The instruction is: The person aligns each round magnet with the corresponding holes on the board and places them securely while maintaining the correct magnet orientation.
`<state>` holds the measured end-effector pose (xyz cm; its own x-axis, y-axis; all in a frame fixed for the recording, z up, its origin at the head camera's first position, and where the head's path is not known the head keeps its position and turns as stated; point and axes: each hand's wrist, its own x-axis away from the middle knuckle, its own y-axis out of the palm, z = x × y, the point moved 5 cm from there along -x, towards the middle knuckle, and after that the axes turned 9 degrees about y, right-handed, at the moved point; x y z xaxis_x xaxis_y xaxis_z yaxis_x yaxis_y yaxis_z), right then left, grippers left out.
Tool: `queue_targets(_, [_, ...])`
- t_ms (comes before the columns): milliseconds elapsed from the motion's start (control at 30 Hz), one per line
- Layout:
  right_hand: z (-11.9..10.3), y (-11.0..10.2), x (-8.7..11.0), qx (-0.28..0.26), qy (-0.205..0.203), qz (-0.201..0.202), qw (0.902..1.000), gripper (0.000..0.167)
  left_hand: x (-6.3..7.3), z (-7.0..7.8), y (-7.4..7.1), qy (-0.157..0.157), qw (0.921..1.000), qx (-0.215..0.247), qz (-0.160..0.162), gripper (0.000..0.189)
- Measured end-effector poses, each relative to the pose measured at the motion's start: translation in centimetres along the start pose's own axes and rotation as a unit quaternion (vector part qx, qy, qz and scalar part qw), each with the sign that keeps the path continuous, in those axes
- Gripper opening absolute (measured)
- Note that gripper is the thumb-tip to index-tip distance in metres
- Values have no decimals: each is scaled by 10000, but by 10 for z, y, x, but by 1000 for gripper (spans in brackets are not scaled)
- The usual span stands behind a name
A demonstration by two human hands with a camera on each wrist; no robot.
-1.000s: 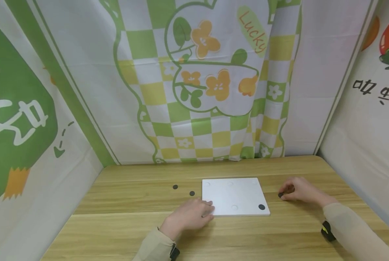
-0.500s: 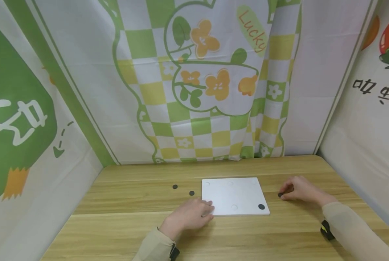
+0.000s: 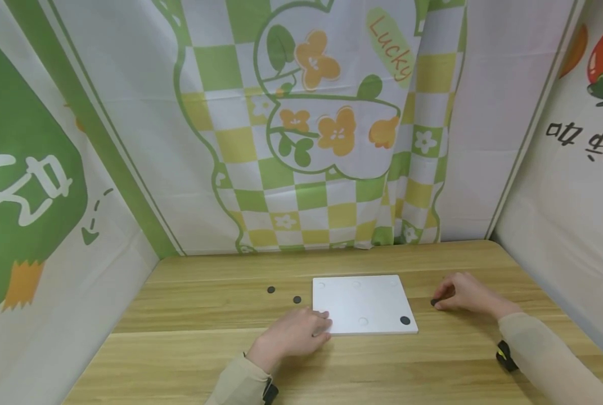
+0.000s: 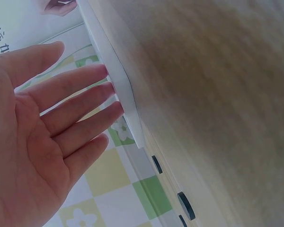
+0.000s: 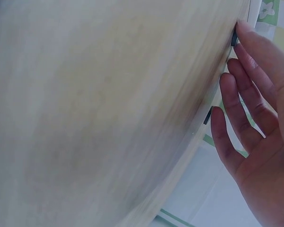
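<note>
Lower right of the head view, right hand (image 3: pixel 462 295) pinches a black disc (image 3: pixel 435 302) between thumb and fingers, at bench (image 3: pixel 382 371) level (can't tell if it's lifted). Step looks like the pick; next move calls for a secure pinch, then a clean lift. Lower centre, left hand (image 3: pixel 295 332) has near-straight fingers touching the white board (image 3: pixel 364 301). Seated disc (image 3: pixel 405 320) on its lower-right corner; loose disc (image 3: pixel 297 300) just left.

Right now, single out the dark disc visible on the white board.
The dark disc in the near right corner of the board; other visible discs are off it.
</note>
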<state>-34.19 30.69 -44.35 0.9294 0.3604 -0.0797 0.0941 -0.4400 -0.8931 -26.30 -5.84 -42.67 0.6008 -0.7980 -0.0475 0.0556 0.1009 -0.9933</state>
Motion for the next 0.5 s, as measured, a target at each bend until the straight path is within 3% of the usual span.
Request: queue_targets(500, [-1,-1,2,189,81,66,9998,18,1,1,-1,-7,10000,25,-1,36])
